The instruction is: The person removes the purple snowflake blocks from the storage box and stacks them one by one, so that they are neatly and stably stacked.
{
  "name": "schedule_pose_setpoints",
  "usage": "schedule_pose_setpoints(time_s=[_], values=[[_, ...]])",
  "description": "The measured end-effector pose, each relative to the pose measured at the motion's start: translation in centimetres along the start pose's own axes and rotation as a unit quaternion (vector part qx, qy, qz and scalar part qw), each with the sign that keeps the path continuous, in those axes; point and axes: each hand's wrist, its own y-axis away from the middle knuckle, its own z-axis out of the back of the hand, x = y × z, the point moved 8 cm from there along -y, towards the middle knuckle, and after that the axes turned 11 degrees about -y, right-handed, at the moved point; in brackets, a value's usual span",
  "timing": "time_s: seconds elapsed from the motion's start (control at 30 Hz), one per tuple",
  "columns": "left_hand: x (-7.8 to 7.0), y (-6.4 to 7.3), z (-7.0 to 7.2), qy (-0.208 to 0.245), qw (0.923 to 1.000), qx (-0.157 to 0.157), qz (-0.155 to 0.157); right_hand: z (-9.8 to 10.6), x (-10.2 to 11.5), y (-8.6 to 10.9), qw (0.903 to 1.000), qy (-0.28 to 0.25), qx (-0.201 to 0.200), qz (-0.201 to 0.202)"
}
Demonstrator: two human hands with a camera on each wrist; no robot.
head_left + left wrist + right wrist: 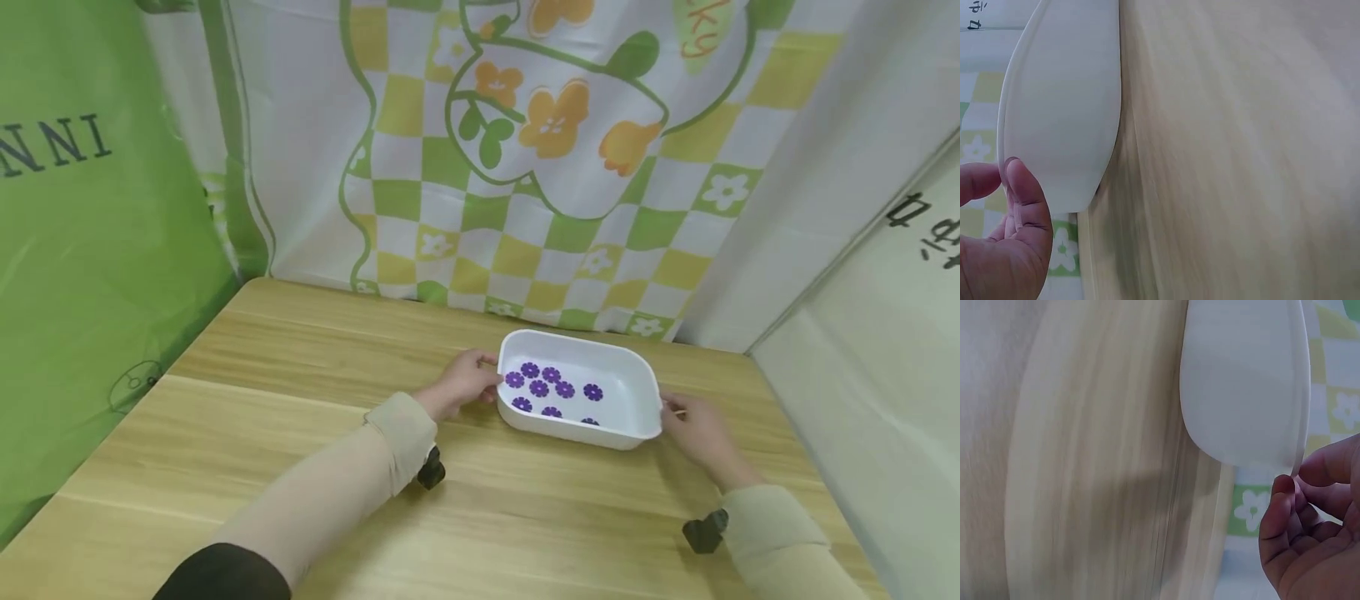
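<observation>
A white plastic basin (577, 427), oblong with rounded corners, is at the back of the wooden table. Several purple flower-shaped pieces (539, 388) show on its inner bottom, most of them towards the left end. My left hand (467, 379) pinches the basin's left rim between thumb and fingers. At the opposite end, my right hand (701, 429) pinches the right rim. In the left wrist view the fingertips (1021, 178) meet at the rim, and the basin's outer wall (1066, 112) rises beside the tabletop. The right wrist view has the rim between thumb and fingers likewise.
The wooden table (300, 433) reaches back to a checked curtain (525, 242) with flower prints. A green cloth (97, 275) hangs on the left, a pale panel (862, 400) on the right. A thin dark cord (135, 385) lies by the table's left edge.
</observation>
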Motion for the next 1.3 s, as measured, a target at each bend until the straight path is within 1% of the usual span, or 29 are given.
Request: schedule_pose_setpoints(time_s=[0.13, 0.23, 0.33, 0.43, 0.53, 0.63, 0.8, 0.9, 1.03, 1.17, 1.3], values=[[0.5, 0.8, 1.1, 0.004, 1.0, 0.001, -0.006, -0.9, 1.1, -0.1, 0.9999, 0.01, 0.005, 0.013], [1.0, 1.5, 2.0, 0.01, 0.9999, 0.003, 0.0, -1.6, 1.7, -0.2, 0.9994, 0.018, 0.016, 0.025], [1.4, 2.3, 2.9, 0.001, 1.0, 0.004, 0.007, -2.3, 2.3, 0.0, 0.9987, 0.023, 0.026, 0.037], [1.6, 3.0, 3.6, -0.014, 0.9999, 0.004, 0.005, -2.9, 3.2, 0.3, 0.9976, 0.03, 0.032, 0.053], [1.7, 3.7, 4.5, -0.018, 0.9998, 0.002, 0.003, -3.5, 4.2, 0.8, 0.996, 0.04, 0.036, 0.072], [2.1, 4.4, 5.3, -0.019, 0.9998, 0.0, 0.006, -4.1, 5.2, 1.2, 0.9946, 0.051, 0.042, 0.08], [3.2, 5.8, 6.6, -0.014, 0.9998, 0.003, 0.012, -5.2, 6.4, 2.0, 0.9916, 0.073, 0.064, 0.086], [3.6, 6.6, 7.1, -0.011, 0.9998, 0.011, 0.011, -5.6, 7.3, 2.7, 0.9894, 0.083, 0.063, 0.1], [3.8, 7.5, 7.7, -0.015, 0.9996, 0.019, 0.014, -6.0, 8.8, 3.3, 0.9845, 0.111, 0.041, 0.13], [4.1, 7.8, 8.0, -0.02, 0.9996, 0.017, 0.012, -6.8, 9.8, 2.6, 0.9794, 0.136, 0.034, 0.145], [4.3, 7.7, 7.9, -0.016, 0.9997, 0.017, 0.01, -7.8, 9.7, 1.5, 0.9739, 0.165, 0.048, 0.149]])
